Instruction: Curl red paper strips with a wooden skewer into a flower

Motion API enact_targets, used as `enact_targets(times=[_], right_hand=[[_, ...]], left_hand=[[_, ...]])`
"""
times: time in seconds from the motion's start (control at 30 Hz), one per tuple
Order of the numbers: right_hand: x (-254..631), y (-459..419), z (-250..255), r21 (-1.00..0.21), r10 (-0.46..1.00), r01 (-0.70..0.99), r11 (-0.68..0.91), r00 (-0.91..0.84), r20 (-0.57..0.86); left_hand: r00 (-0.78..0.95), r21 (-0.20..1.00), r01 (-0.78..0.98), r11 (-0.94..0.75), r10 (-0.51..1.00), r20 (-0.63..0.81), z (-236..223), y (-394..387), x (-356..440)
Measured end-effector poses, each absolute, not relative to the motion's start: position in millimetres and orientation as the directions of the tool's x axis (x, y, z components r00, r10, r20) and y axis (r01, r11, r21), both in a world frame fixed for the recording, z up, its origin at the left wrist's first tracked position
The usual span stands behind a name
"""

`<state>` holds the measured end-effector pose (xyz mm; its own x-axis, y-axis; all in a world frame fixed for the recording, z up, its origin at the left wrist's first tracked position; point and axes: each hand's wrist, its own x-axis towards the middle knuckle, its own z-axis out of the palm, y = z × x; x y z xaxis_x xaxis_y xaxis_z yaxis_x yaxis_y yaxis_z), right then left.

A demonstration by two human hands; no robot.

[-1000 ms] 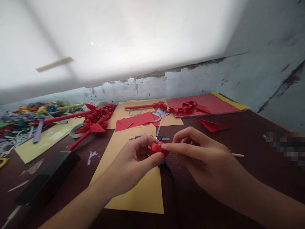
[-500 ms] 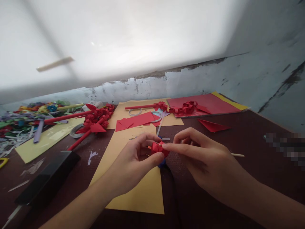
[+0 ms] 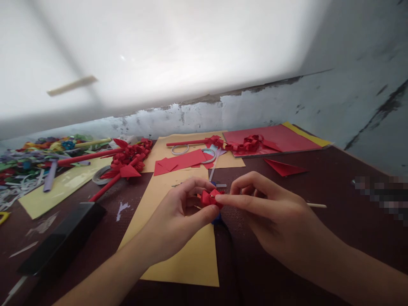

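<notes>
A small red folded paper flower (image 3: pixel 207 197) is pinched between the thumb and fingers of my left hand (image 3: pixel 178 219), above the yellow paper strip (image 3: pixel 188 255). My right hand (image 3: pixel 270 212) is closed around a thin pale wooden stick (image 3: pixel 317 205). The stick's end juts out behind the hand, and most of its length is hidden. My right index fingertip touches the red flower, where a tiny pale tip shows. Partly covered beneath the hands is a blue tool (image 3: pixel 217 219), perhaps a glue gun, with a dark cable.
Red paper flowers on stems (image 3: pixel 127 159) lie at left beside a black box (image 3: pixel 60 242) and a heap of coloured paper strips (image 3: pixel 28 157). Farther back are tape rolls (image 3: pixel 180 149), red paper pieces (image 3: pixel 181 161) and a red folder (image 3: pixel 270 140). A red paper triangle (image 3: pixel 285 168) lies at right.
My right hand and the stick have tilted slightly, and the red flower has turned a little in my left fingers. The view has shifted very slightly; the other things lie as before.
</notes>
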<state>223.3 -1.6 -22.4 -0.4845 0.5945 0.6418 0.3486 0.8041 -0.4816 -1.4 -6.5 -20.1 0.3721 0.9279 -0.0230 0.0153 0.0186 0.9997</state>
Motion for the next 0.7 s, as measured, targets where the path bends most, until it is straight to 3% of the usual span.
enact_targets(times=[0.2, 0.5, 0.7], right_hand=[[224, -2, -24, -0.436, 0.573, 0.373, 0.819, -0.502, 0.648], [222, -6, -22, -0.062, 0.31, 0.39, 0.919, -0.616, 0.724], [224, -7, -19, -0.013, 0.267, 0.365, 0.931, -0.655, 0.707]], left_hand=[[0.37, 0.999, 0.018, 0.026, 0.929, -0.031, -17, -5, -2], [0.345, 0.999, 0.033, 0.032, 0.938, -0.041, -14, -3, -7], [0.314, 0.994, 0.109, -0.03, 0.949, -0.006, -7, -4, -6]])
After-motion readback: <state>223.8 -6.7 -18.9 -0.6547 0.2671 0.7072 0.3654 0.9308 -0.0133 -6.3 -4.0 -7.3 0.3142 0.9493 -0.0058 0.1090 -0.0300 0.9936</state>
